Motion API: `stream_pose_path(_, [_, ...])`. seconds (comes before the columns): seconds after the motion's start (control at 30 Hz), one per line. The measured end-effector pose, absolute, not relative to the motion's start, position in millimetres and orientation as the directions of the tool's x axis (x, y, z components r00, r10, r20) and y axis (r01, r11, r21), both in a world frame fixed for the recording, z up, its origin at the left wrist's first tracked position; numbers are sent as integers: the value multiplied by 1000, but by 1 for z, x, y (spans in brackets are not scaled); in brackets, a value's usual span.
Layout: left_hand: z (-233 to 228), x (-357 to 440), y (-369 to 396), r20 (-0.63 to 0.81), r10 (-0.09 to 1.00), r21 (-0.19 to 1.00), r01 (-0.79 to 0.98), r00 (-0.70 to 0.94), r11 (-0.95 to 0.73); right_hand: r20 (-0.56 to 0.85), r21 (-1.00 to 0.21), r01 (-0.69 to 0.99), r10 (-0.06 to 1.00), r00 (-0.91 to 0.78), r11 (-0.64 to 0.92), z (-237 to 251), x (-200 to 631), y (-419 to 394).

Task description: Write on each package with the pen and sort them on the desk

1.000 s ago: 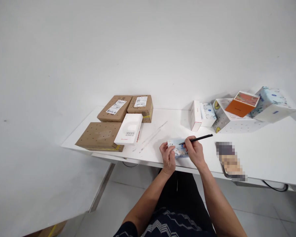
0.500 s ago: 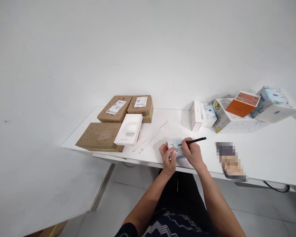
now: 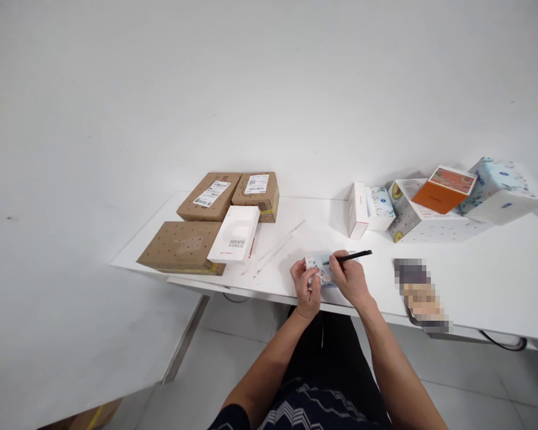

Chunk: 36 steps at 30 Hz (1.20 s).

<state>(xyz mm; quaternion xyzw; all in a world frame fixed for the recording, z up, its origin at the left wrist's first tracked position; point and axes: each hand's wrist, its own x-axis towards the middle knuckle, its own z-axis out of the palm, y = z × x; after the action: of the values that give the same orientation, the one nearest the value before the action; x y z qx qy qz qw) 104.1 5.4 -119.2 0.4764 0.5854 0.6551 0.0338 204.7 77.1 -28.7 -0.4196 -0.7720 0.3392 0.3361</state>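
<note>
My left hand (image 3: pixel 306 288) grips the left end of a small white and light-blue patterned box (image 3: pixel 326 276) near the front edge of the white table (image 3: pixel 278 251). In my right hand (image 3: pixel 350 278) is a black pen (image 3: pixel 357 255), its tip pointing left onto the top face of that box. The fingers of the right hand are closed round the pen, and the hand rests over the box's right end, hiding it. Whether the tip leaves a mark is too small to tell.
Brown cardboard boxes (image 3: pixel 179 248) and a white power bank box (image 3: pixel 234 234) lie on the left. At the back right stand a slim white box (image 3: pixel 357 210), an avocado-print box (image 3: pixel 430 215), an orange box (image 3: pixel 443 191) and a blue-white box (image 3: pixel 497 191). A pixelated object (image 3: pixel 421 292) lies front right.
The pen has shifted slightly to the left with its far end a little lower. My left hand and the small box stay nearly in place.
</note>
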Motion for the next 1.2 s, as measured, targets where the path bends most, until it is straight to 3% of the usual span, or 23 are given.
stream_pose_path(0.17, [-118,104,6,611,589,783,516,-529,-348,207,-867,356,901,-380,349,-26,204,74])
stream_pose_path(0.3, [-117,103,6,625,574,771,532,-529,-351,145,-988,51,987,-65,149,-23,211,72])
stream_pose_path(0.4, [-117,104,6,622,579,773,531,-527,-347,104,-978,-161,977,185,134,-26,233,79])
stream_pose_path(0.47, [-118,104,6,617,582,777,529,-530,-341,96,-991,-61,960,264,116,-35,255,87])
stream_pose_path(0.53, [-118,104,6,614,581,779,532,-535,-332,55,-964,266,975,214,-4,-48,276,96])
stream_pose_path(0.6, [-118,104,6,614,580,778,536,-536,-328,-60,-780,616,994,96,-106,-60,290,102])
stream_pose_path(0.67, [-117,104,6,612,585,778,535,-532,-329,-170,-568,813,985,37,-128,-70,293,105])
stream_pose_path(0.77, [-116,104,5,613,588,778,534,-528,-330,-180,-428,897,983,31,-107,-76,288,101])
stream_pose_path(0.87, [-114,104,5,614,587,777,537,-528,-329,0,-365,928,997,82,-76,-78,291,94])
stream_pose_path(0.97, [-114,103,4,614,587,778,531,-528,-336,149,-285,945,966,211,-162,-80,311,90])
stream_pose_path(1.07, [-115,103,5,608,591,783,521,-530,-340,17,-257,921,952,306,-292,-78,333,91])
stream_pose_path(1.2, [-115,104,5,603,594,788,515,-532,-339,-97,-267,918,956,276,-292,-71,345,93])
